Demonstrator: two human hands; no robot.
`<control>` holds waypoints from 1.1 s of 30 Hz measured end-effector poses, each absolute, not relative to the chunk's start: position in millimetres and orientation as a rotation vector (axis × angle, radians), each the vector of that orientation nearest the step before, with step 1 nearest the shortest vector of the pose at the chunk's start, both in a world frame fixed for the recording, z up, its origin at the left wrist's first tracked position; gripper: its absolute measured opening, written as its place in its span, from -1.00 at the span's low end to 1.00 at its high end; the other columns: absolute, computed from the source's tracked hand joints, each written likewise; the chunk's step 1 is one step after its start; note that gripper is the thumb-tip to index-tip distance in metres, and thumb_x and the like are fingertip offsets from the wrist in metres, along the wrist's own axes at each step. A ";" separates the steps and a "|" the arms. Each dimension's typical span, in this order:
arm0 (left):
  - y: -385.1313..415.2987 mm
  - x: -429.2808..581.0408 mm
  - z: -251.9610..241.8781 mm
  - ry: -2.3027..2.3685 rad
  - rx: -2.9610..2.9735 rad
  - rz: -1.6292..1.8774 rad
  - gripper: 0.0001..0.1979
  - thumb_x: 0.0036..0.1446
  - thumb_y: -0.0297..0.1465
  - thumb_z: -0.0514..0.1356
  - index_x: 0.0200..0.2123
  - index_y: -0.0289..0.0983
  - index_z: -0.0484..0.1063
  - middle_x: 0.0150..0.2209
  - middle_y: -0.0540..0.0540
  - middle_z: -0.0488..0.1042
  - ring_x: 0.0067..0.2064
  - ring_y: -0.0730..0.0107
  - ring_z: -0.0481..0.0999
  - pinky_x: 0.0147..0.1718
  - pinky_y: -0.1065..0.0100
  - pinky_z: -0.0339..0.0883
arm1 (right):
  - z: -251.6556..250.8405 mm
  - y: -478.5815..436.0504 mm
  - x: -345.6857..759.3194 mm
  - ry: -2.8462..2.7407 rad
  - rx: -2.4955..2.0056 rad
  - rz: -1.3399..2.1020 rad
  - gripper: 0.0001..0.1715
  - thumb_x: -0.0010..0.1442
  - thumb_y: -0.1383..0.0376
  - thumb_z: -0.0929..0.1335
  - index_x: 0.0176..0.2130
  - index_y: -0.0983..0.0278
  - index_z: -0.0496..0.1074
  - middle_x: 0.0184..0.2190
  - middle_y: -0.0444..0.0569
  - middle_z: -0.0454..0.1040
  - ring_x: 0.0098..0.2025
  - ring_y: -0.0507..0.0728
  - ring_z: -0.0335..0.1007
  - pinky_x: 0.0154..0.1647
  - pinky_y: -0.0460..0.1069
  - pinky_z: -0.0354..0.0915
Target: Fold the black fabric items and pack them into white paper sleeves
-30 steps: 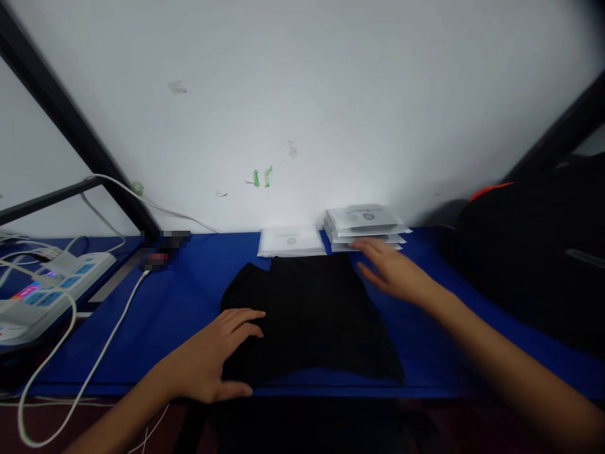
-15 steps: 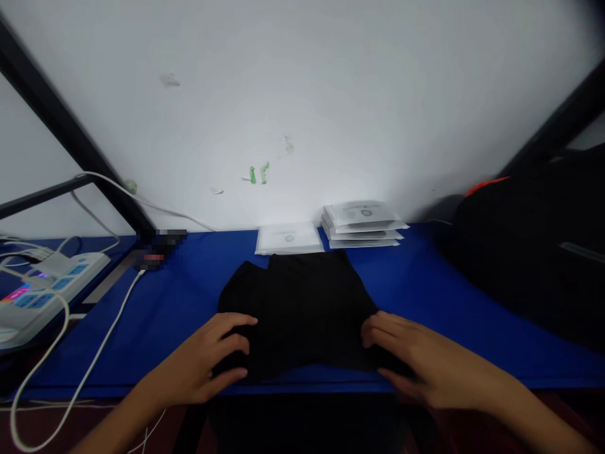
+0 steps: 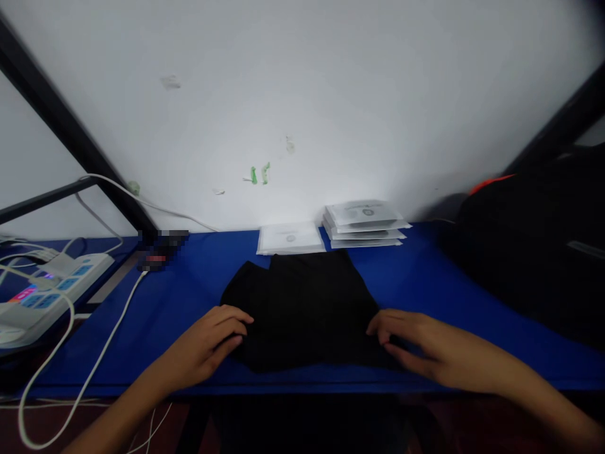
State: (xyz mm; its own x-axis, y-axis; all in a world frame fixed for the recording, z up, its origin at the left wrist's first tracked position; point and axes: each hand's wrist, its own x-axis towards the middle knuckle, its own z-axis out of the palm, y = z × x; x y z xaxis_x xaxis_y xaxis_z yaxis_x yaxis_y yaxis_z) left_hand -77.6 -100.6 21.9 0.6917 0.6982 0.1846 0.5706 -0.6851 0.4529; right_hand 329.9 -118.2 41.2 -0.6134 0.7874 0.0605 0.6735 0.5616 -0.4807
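A black folded garment point(image 3: 307, 309) lies flat near the front edge of the blue table, with a notch in its far edge; the dark fabric hides its exact kind. My left hand point(image 3: 210, 343) rests at its left side, fingers stretched onto the cloth and the thumb just below them. At the right side, the curled fingers and thumb of my right hand point(image 3: 420, 343) close on the garment's near right corner.
Behind the garment lie a flat white packet point(image 3: 290, 238) and a stack of similar packets point(image 3: 363, 221) against the wall. A large black bag point(image 3: 534, 252) stands right. A power strip point(image 3: 61, 290) with white cables and a blurred dark device point(image 3: 163, 249) are left on the blue table point(image 3: 155, 315).
My left hand's thumb and fingers have drawn nearer each other and slightly back. My right thumb has moved up toward its fingers at the corner. The garment has barely moved.
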 end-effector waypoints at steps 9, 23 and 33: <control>-26.4 -65.6 25.2 1.559 2.427 0.394 -0.82 0.29 -0.37 -0.03 -0.22 -0.20 0.36 -0.32 -0.06 0.51 -0.29 0.26 0.50 -0.32 0.31 0.28 | 27.8 -43.3 335.3 -2.454 -1.432 0.249 -0.78 0.34 0.24 0.16 -0.18 0.22 0.35 -0.29 0.00 0.51 -0.30 0.16 0.47 -0.28 0.04 0.33; 48.2 -4.8 9.9 1.393 2.655 0.311 -0.68 0.18 -0.26 0.19 -0.04 -0.28 0.39 -0.04 -0.22 0.41 -0.08 0.13 0.46 -0.08 0.20 0.34 | -7.1 30.8 313.0 -2.578 -1.345 -0.232 -0.67 0.24 0.46 0.20 -0.02 0.36 0.37 -0.09 0.20 0.45 -0.03 0.27 0.37 -0.02 0.14 0.32; 17.8 1.1 33.6 1.400 2.751 0.554 -0.87 0.11 -0.50 0.10 -0.24 -0.25 0.36 -0.25 -0.14 0.43 -0.16 0.16 0.41 -0.18 0.19 0.25 | 16.1 2.3 322.6 -2.488 -1.196 -0.237 -0.69 0.28 0.42 0.17 -0.08 0.35 0.41 -0.24 0.14 0.39 -0.13 0.26 0.31 -0.14 0.14 0.34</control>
State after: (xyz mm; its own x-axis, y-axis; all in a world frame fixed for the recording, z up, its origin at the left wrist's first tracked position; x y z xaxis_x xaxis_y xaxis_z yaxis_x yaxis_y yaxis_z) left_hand 1.1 17.8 33.6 0.5390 0.7843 0.3073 0.7822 -0.6014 0.1628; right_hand 322.6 2.3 16.1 -0.5719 0.7179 0.3970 0.7799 0.6258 -0.0081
